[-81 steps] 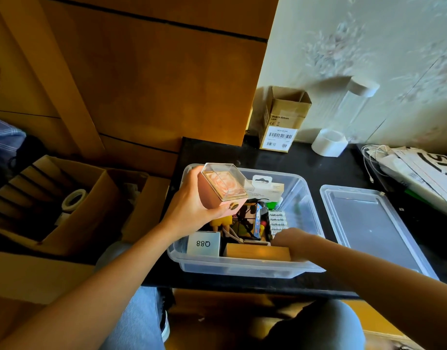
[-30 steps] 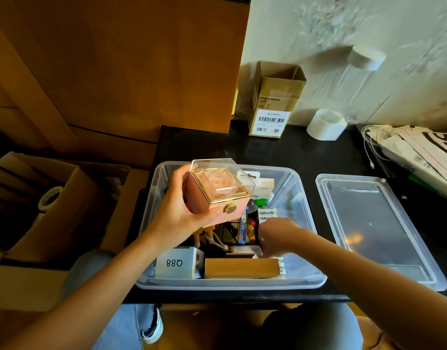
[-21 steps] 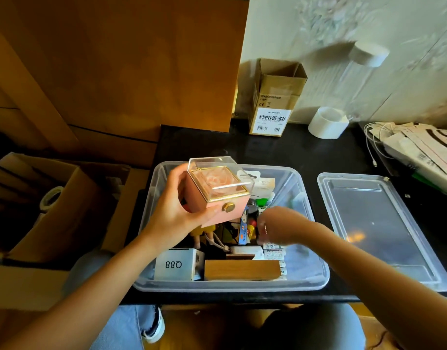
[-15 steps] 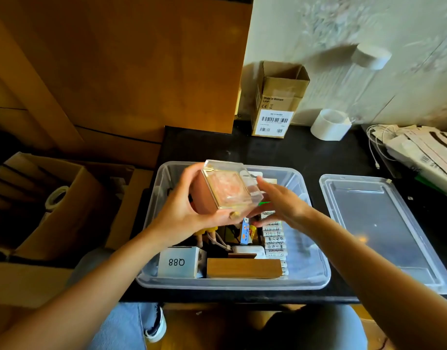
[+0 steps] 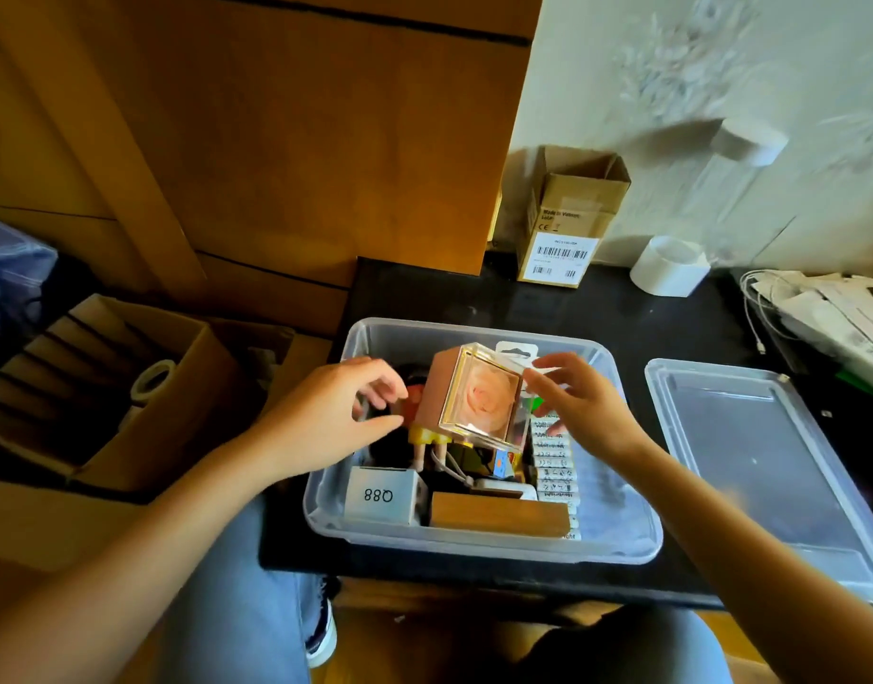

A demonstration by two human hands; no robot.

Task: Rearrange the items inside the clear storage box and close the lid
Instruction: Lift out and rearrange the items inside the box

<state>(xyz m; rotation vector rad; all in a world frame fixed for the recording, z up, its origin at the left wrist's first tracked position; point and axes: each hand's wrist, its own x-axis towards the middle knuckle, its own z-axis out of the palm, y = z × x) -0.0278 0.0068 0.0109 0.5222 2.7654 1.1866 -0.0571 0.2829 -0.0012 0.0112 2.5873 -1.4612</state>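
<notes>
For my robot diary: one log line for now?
pink box: in bin, tipped | left hand: open | right hand: open | lid: off

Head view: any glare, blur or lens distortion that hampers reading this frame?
Head view: glare on the pink box's clear top; wallpaper and tall jar blurred at upper right; wide-angle bending toward the edges; lid reflects softly; Q88 label reads sharp.

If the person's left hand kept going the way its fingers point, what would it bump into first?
Most likely the pink cube-shaped box with a clear lid, lying tilted in the clear plastic storage box. The left hand points right at its pink side, a small gap apart, though depth is hard to judge.
</notes>
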